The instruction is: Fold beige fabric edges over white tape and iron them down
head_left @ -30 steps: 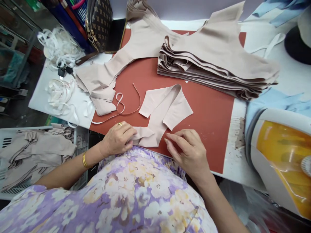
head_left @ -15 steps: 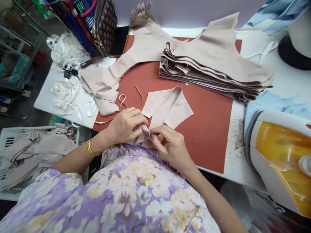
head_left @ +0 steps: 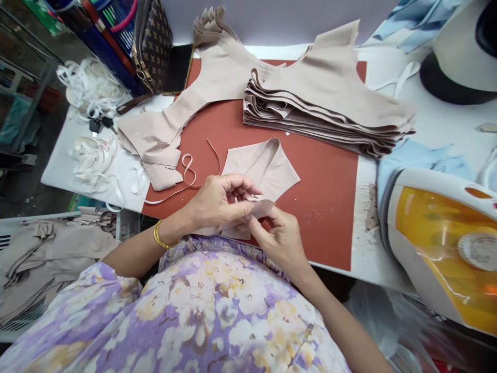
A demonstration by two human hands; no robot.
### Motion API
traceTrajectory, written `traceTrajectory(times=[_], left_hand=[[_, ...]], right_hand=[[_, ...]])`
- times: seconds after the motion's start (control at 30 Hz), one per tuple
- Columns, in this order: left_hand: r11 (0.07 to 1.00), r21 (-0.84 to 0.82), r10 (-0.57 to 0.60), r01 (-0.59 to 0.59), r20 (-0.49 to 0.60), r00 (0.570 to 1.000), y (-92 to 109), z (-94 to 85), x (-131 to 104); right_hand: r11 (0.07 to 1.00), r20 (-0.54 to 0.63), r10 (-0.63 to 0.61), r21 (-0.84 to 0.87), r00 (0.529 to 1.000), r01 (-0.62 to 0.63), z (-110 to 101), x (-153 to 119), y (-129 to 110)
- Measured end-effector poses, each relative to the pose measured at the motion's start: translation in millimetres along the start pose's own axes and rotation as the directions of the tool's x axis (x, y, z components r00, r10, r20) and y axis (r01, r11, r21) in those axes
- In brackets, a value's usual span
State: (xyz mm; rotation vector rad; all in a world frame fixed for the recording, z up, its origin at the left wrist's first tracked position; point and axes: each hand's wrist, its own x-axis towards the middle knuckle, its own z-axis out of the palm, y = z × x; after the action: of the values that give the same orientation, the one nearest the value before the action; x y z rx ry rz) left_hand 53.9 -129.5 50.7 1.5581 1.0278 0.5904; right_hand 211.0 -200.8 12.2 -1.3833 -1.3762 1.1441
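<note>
My left hand and my right hand meet at the table's front edge, close to my body. Between them is the edge of a beige fabric piece, pinched by the thumb and fingers of both. A small whitish bit shows at my left fingertips; what it is, I cannot make out. The rest of the fabric lies folded on the red-brown mat just beyond my fingers. A narrow pale tape loops on the mat and runs toward my left hand, where its end is hidden.
Stacked beige cut pieces lie at the back. White tape heaps, a patterned bag and a phone stand left. A yellow-and-white iron stands right. A crate of fabric sits lower left.
My left hand has shifted right and turned, its fingers now arching over the fabric edge near my right fingertips. The fabric edge has moved right and slightly up. The whole view has shifted a little.
</note>
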Motion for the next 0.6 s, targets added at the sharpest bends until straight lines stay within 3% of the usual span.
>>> traceTrajectory(times=[0.13, 0.27, 0.33, 0.4, 0.43, 0.5, 0.6], left_hand=[[0.988, -0.108, -0.107, 0.112, 0.048, 0.993, -10.6, 11.0, 4.0], [0.949, -0.216, -0.211, 0.228, 0.099, 0.972, -28.6, 23.3, 0.0], [0.939, -0.215, -0.246, 0.267, 0.119, 0.962, -34.9, 27.2, -1.9], [0.933, -0.208, -0.274, 0.293, 0.113, 0.955, -37.5, 29.0, -1.6], [0.933, -0.203, -0.284, 0.299, 0.100, 0.954, -37.2, 29.2, -0.5], [0.933, -0.204, -0.288, 0.296, 0.069, 0.955, -33.8, 29.1, 3.3], [0.938, -0.218, -0.270, 0.269, 0.024, 0.963, -25.0, 29.8, 11.7]], right_hand=[[0.960, 0.035, 0.172, 0.218, 0.985, -0.175, -5.9, -6.1, 5.6], [0.956, 0.113, 0.210, 0.183, 0.971, -0.228, -18.5, -23.1, 18.8], [0.989, 0.038, 0.136, 0.057, 0.990, -0.138, -27.1, -29.1, 25.7], [0.980, -0.105, -0.050, -0.199, 0.993, 0.028, -35.8, -28.8, 31.3], [0.930, -0.147, -0.164, -0.354, 0.975, 0.103, -39.7, -26.1, 33.6], [0.768, -0.127, -0.331, -0.611, 0.935, 0.189, -44.9, -17.1, 37.3], [0.599, 0.005, -0.356, -0.766, 0.934, 0.232, -46.0, -2.1, 41.9]])
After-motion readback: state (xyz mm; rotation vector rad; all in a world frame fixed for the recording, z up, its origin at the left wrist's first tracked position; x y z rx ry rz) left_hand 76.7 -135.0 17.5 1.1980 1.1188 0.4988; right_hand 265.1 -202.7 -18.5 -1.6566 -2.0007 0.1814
